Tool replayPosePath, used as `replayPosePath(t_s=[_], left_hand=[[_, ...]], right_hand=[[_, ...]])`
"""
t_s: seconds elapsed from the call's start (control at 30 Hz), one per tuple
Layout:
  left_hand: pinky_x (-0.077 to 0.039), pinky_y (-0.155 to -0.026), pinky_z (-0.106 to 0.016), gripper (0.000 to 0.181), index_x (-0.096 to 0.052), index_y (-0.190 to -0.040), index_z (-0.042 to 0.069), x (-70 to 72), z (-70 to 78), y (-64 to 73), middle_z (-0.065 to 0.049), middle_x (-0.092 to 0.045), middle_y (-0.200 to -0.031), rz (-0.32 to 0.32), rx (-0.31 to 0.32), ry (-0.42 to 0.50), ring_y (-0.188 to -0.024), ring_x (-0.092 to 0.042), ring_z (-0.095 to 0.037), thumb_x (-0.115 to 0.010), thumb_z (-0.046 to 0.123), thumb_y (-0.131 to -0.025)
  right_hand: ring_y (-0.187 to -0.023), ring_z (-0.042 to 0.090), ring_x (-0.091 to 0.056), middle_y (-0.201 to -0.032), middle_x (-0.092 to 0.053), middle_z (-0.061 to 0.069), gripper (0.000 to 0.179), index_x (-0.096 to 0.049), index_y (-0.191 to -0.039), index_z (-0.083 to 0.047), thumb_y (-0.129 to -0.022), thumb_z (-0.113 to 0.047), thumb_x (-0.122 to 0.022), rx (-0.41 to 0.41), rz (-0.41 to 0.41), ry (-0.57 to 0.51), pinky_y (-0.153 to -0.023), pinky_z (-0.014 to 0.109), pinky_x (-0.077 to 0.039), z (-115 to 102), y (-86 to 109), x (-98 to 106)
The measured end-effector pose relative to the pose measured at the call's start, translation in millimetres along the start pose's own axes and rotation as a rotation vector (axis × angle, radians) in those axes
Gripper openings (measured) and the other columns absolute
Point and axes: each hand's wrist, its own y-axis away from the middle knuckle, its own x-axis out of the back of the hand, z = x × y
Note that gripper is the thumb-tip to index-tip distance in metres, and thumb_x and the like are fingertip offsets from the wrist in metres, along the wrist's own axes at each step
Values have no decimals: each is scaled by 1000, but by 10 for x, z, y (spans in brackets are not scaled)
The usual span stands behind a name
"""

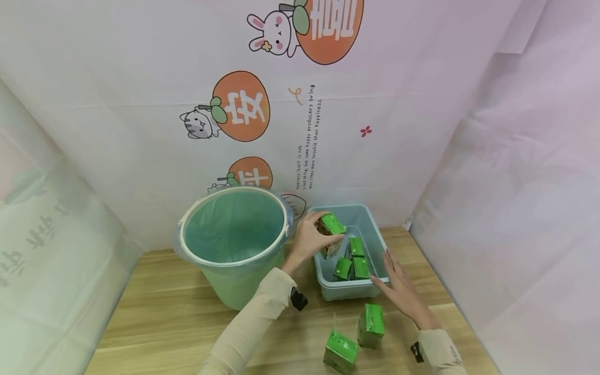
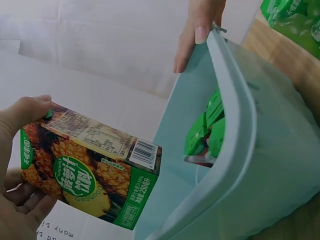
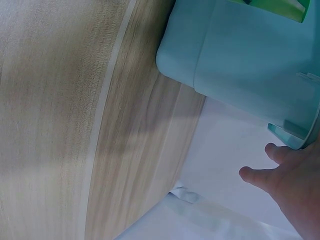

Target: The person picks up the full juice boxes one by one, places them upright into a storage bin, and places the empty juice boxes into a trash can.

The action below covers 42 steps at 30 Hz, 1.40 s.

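My left hand holds a green-topped pineapple juice carton between thumb and fingers. It is over the left side of a light blue plastic bin, and the carton is tilted. Inside the bin lie several green-topped cartons. At the bin's front right corner my right hand touches the rim, its fingers fairly straight and spread. Two of its fingers show outside the bin wall in the right wrist view.
Two more green-topped juice cartons, one upright and one nearer the front edge, are on the wooden table. A tall green bucket with a plastic liner stands left of the bin. Printed white sheeting hangs behind.
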Motion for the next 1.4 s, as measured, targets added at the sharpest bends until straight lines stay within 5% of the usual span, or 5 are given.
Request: replayPosePath(t_s=[0.27,0.87,1.4], left_hand=[[-59,-92,-44,66,-69,-137,4,7,-26,-136,-15,-66,-135,-34,10,-47,-115,-66,-31,-94,29,-82],[-60,-87,-41,61,-69,-135,3,-109,-147,-234,-17,-65,-134,-83,12,-63,-113,-65,-32,-92,23,-83],[-57,-80,-31,58,-70,-133,3,-174,-272,-318,-16,-66,-130,-194,49,-102,-105,-64,-27,-93,24,-84]], right_hand=[[-154,60,-8,-176,3,20,88,-11,-167,3,-109,-43,-58,2,1,-11,-112,84,-13,-21,-2,19],[-154,59,-7,-177,4,17,86,-10,-168,1,-110,-42,-57,1,11,-18,-112,84,-14,8,36,-17],[-154,60,-6,-177,6,15,88,-9,-168,1,-110,-45,-55,-5,2,-26,-111,85,-15,9,25,-41]])
